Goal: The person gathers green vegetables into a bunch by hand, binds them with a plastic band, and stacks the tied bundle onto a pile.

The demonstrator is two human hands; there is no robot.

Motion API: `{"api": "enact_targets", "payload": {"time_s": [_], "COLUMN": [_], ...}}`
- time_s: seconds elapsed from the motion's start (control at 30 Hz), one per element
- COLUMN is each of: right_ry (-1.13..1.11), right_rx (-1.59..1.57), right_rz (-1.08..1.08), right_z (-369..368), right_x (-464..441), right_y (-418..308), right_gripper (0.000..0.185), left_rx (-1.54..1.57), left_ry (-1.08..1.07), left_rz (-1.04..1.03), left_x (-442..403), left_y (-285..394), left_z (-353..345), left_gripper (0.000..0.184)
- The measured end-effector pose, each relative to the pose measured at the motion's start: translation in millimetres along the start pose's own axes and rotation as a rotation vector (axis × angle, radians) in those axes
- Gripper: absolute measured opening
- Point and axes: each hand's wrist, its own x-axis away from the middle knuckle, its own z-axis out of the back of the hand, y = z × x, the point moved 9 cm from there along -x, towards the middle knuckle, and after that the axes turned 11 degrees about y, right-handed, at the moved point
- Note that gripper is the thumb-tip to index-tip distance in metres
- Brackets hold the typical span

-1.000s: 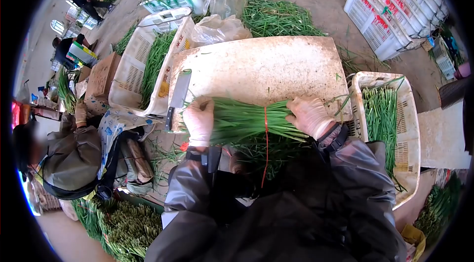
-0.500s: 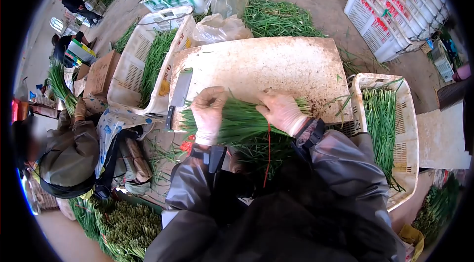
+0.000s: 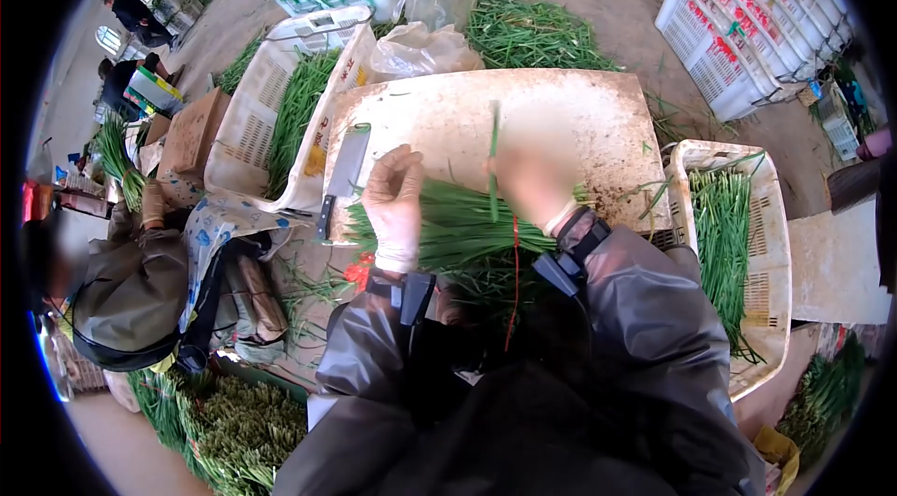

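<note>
A bundle of long green chives [image 3: 458, 227] lies across the near edge of the pale, dirt-specked board [image 3: 561, 113]. My left hand [image 3: 392, 202], in a thin glove, is raised at the bundle's left end with thumb and fingers pinched; what is between them, if anything, does not show. Over the bundle's right part is my right hand [image 3: 537, 180], heavily blurred. A single chive leaf [image 3: 494, 160] stands upright at its fingertips and appears pinched there. Below, a red string [image 3: 516, 281] hangs down from the bundle. The cleaver [image 3: 349, 164] rests on the board's left side.
White crates holding chives flank the board, a left crate [image 3: 245, 136] and a right crate [image 3: 768, 262]. Behind are plastic bags [image 3: 425, 49] and a chive heap [image 3: 533, 24]. Stacked crates [image 3: 738, 38] stand far right. A co-worker [image 3: 135, 300] sits at left, holding chives.
My right hand has lifted slightly off the bundle and blurred, with an upright leaf now at its fingertips. My left hand has shifted a little downward, fingers still curled.
</note>
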Motion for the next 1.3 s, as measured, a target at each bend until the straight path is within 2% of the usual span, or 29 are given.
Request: {"api": "enact_targets", "payload": {"time_s": [0.07, 0.17, 0.23, 0.3, 0.37, 0.4, 0.5, 0.53, 0.57, 0.6, 0.63, 0.77, 0.87, 1.0, 1.3], "right_ry": [0.041, 0.255, 0.663, 0.705, 0.414, 0.306, -0.007, -0.058, -0.110, -0.240, -0.318, -0.345, -0.350, -0.352, -0.373], "right_rx": [-0.114, -0.181, 0.640, 1.088, 1.115, 0.990, 0.920, 0.966, 1.012, 0.900, 0.874, 1.023, 1.039, 1.056, 1.035], "right_rz": [0.137, 0.093, 0.533, 0.615, 0.343, 0.373, 0.431, 0.443, 0.451, 0.564, 0.526, 0.544, 0.545, 0.535, 0.624], "right_z": [15, 62, 106, 116, 118, 103, 44, 29, 19, 5, -3, -13, -14, -15, -26], "right_x": [-14, -24, -18, -17, -28, -17, 20, 31, 40, 51, 57, 67, 65, 66, 80], "right_y": [-14, -51, -90, -90, -49, -50, -47, -46, -43, -40, -28, -8, 3, 2, -4], "right_gripper": [0.021, 0.017, 0.019, 0.022, 0.025, 0.026, 0.023, 0.024, 0.024, 0.023, 0.022, 0.018, 0.019, 0.020, 0.021], "left_rx": [0.009, 0.020, 0.035, -0.058, -0.186, -0.218, -0.309, -0.459, -0.610, -0.652, -0.690, -1.106, -1.102, -1.172, -1.183], "left_ry": [0.041, 0.075, 0.122, 0.183, 0.228, 0.148, -0.091, -0.165, -0.323, -0.457, -0.591, -0.594, -0.483, -0.510, -0.655], "left_rz": [-0.020, -0.037, -0.059, -0.143, -0.273, -0.258, -0.210, -0.176, -0.050, -0.022, 0.003, -0.209, -0.351, -0.396, -0.373], "left_x": [-2, -7, -9, -8, -6, -5, 6, 15, 20, 31, 42, 52, 53, 55, 54], "left_y": [2, -1, 1, 10, 22, 22, 26, 34, 19, 9, -2, -30, -31, -38, -50], "left_z": [5, 18, 29, 39, 48, 45, 39, 30, 28, 23, 19, 37, 37, 33, 34], "left_gripper": [0.032, 0.033, 0.032, 0.033, 0.034, 0.029, 0.014, 0.005, 0.012, 0.012, 0.011, 0.018, 0.021, 0.027, 0.019]}}
